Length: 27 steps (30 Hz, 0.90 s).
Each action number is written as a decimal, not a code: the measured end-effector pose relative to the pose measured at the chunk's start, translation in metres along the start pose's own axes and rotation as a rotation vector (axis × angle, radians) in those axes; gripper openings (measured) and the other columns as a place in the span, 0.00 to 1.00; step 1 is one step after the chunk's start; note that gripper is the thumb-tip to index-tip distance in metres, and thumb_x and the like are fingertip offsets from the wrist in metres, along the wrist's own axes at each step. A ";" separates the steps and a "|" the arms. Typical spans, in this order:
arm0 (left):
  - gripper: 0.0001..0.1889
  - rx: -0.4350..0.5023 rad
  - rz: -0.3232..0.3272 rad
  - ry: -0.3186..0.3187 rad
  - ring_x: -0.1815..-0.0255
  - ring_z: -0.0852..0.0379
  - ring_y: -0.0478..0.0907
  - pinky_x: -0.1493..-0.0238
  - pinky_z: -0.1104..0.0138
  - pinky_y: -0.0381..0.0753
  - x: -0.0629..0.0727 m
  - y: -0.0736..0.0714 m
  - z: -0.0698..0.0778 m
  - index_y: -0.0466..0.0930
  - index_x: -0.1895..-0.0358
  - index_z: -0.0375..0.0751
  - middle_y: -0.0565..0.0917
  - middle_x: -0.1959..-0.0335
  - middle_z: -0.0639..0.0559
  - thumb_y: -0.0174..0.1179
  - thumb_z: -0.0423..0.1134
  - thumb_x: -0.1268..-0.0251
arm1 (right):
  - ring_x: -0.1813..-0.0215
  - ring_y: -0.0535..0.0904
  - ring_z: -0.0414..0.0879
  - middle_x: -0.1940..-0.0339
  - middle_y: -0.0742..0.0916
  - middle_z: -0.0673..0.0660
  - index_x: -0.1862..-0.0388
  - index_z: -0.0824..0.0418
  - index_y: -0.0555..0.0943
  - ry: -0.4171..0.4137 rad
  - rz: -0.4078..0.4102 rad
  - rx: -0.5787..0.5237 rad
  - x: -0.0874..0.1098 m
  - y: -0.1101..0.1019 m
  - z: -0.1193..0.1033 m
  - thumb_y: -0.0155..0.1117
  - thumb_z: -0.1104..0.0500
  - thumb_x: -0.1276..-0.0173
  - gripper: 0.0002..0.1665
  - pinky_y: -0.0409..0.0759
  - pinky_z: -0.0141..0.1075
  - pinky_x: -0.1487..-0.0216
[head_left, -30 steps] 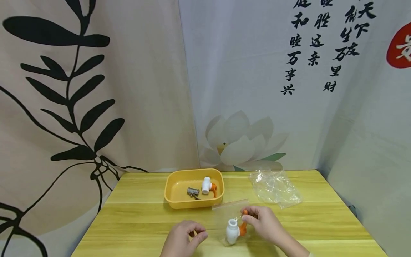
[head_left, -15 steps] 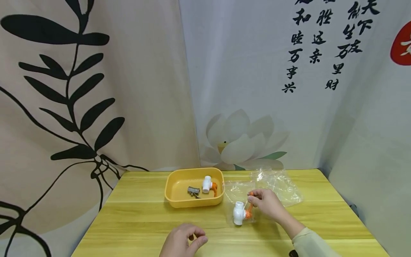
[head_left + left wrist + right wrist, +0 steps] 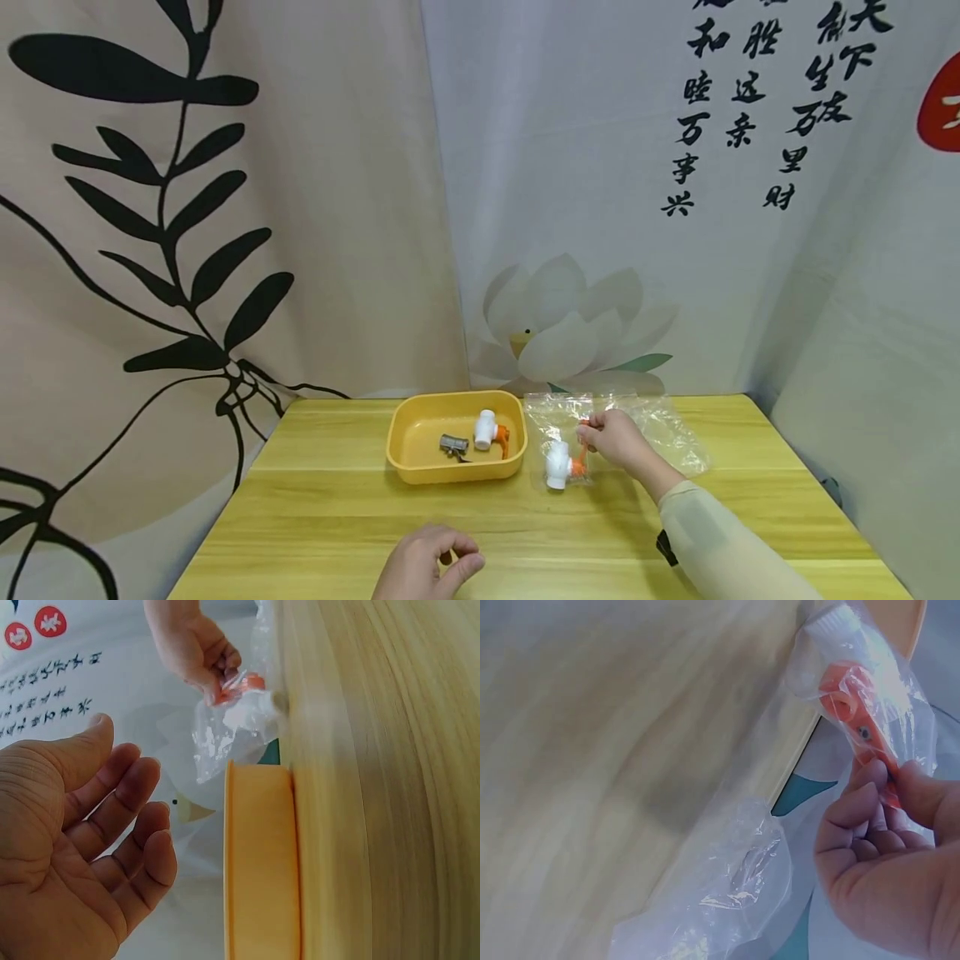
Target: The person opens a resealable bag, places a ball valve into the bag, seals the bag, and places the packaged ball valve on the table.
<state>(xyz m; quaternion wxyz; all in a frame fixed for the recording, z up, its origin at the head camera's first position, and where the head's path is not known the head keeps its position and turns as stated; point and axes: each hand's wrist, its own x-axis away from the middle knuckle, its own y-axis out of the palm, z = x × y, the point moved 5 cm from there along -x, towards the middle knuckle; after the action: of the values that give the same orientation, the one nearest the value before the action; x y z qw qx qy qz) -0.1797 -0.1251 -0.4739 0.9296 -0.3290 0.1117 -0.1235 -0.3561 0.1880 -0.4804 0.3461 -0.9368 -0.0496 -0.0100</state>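
Observation:
Right of the yellow tray, my right hand (image 3: 617, 437) pinches the orange handle (image 3: 866, 735) of a white plastic ball valve (image 3: 558, 465) through the clear bag (image 3: 922, 712) around it. In the right wrist view, thumb and forefinger meet on the handle's end and the other fingers curl under. My left hand (image 3: 431, 562) is near the table's front edge, holding nothing, its fingers loosely bent with the palm facing inward. In the left wrist view, the left hand (image 3: 82, 840) appears beside the tray's side, apart from it.
The yellow tray (image 3: 408, 472) at the back middle holds another white valve (image 3: 485, 430) with an orange handle and a small grey metal piece (image 3: 453, 445). A second clear plastic bag (image 3: 671, 429) lies flat at the back right. Behind the table (image 3: 337, 517) hangs a printed curtain (image 3: 360, 208).
My right hand has carried the bagged valve away from the front, toward the back of the table beside the tray and the other bag. My left hand has stayed nearly still.

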 end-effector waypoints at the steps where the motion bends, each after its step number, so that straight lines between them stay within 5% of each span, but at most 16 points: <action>1: 0.13 -0.002 0.004 0.004 0.65 0.74 0.75 0.64 0.72 0.76 0.000 0.000 0.000 0.91 0.59 0.57 0.87 0.65 0.71 0.67 0.60 0.28 | 0.69 0.73 0.44 0.69 0.87 0.56 0.66 0.63 0.83 -0.001 -0.004 0.002 -0.004 0.001 0.000 0.63 0.58 0.18 0.14 0.70 0.36 0.68; 10: 0.13 0.010 0.003 0.007 0.66 0.74 0.74 0.66 0.72 0.75 0.001 0.000 -0.001 0.92 0.60 0.54 0.87 0.65 0.70 0.68 0.57 0.28 | 0.80 0.58 0.40 0.84 0.74 0.49 0.77 0.64 0.78 0.041 -0.021 -0.042 -0.029 0.006 0.005 0.61 0.58 0.17 0.23 0.58 0.32 0.76; 27: 0.11 0.036 -0.067 0.019 0.66 0.74 0.74 0.67 0.72 0.75 0.001 0.008 -0.010 0.91 0.59 0.48 0.87 0.64 0.66 0.70 0.51 0.27 | 0.80 0.64 0.38 0.86 0.73 0.46 0.81 0.60 0.78 0.086 0.013 0.041 -0.049 0.018 0.016 0.63 0.58 0.20 0.24 0.63 0.29 0.76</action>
<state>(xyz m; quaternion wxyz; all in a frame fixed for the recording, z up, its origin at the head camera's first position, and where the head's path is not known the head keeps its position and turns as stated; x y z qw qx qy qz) -0.1804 -0.1255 -0.4865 0.9295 -0.3146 0.1073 -0.1598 -0.4032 0.1808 -0.5064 0.3670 -0.9286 -0.0287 -0.0468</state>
